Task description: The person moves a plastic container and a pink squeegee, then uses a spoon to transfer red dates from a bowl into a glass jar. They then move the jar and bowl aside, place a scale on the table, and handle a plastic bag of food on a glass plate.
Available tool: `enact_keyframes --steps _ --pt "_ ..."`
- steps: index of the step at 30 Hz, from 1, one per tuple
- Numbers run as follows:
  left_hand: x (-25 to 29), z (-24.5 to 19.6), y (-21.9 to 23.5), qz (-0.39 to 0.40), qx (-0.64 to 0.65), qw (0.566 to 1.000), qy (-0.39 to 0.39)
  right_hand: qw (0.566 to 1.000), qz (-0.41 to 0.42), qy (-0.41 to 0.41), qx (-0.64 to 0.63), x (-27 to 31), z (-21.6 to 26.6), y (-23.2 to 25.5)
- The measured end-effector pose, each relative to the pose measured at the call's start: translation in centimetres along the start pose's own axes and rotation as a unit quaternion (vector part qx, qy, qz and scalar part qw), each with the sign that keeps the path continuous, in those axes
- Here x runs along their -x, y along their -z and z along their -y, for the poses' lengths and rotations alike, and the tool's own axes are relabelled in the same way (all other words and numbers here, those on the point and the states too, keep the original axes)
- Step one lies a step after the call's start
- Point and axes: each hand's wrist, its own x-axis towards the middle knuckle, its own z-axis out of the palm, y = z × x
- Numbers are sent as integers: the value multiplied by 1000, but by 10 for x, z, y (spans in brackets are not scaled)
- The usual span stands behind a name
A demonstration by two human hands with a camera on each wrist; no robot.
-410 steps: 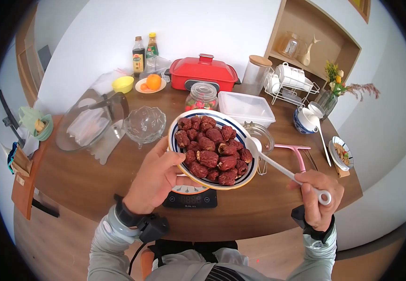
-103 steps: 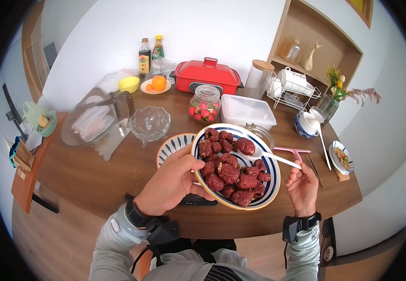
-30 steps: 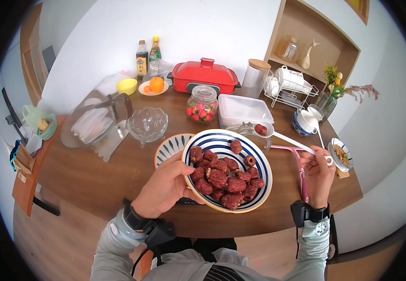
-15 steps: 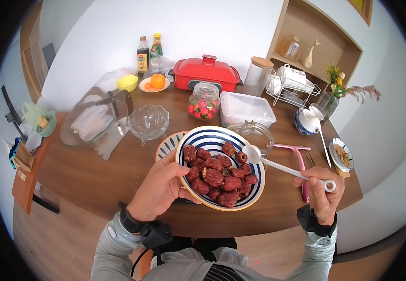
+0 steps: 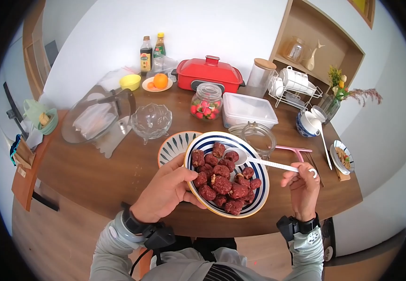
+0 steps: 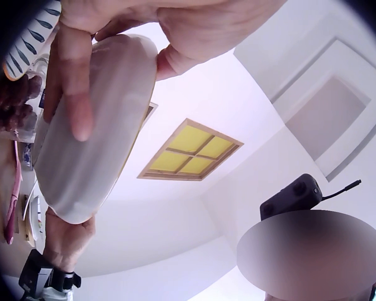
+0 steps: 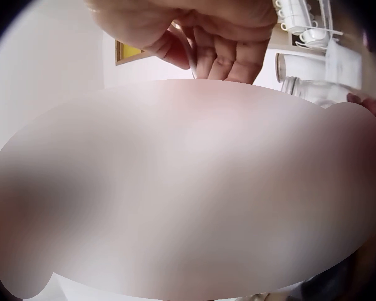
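In the head view the left hand (image 5: 163, 193) grips the near-left rim of a blue-striped bowl (image 5: 262, 199), which is tilted and held above the table. Wrinkled dark red dates (image 5: 221, 185) fill much of it. The right hand (image 5: 303, 189) pinches the handle of a white spoon (image 5: 278, 165); the spoon's head is inside the bowl at its upper part, with one date at it. In the left wrist view the fingers (image 6: 80, 110) lie against the white underside of the bowl (image 6: 97, 144). A blur hides much of the right wrist view below the hand (image 7: 200, 37).
Behind the bowl are a leaf-patterned plate (image 5: 175, 143), a glass bowl (image 5: 151, 122), a candy-filled jar (image 5: 206, 104), a lidded plastic box (image 5: 250, 111) and an open glass jar (image 5: 259, 140). A pink tool (image 5: 299, 152) lies right of the jar. A red cooker (image 5: 210, 75) stands further back.
Since half a second ago the bowl has shifted slightly right and down. The right hand has moved left and the spoon has gone further into the bowl, now with a date at its head.
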Motion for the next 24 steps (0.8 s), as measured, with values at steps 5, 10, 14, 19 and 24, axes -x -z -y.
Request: enact_keyframes --steps 5,10,14,19,24 --pt "-4 3 1 -11 -6 1000 -9 996 -42 3 -74 -12 4 16" --pt "-6 2 0 -15 -12 1000 -9 992 -75 95 26 -31 17 27" --pt "-6 3 3 -18 -10 1000 -10 969 -1 113 220 -34 18 23" --pt "-4 3 2 -25 2 999 -22 948 33 179 262 -18 38 7" --pt "-1 0 3 -17 3 1000 -7 952 75 157 251 9 54 -6"
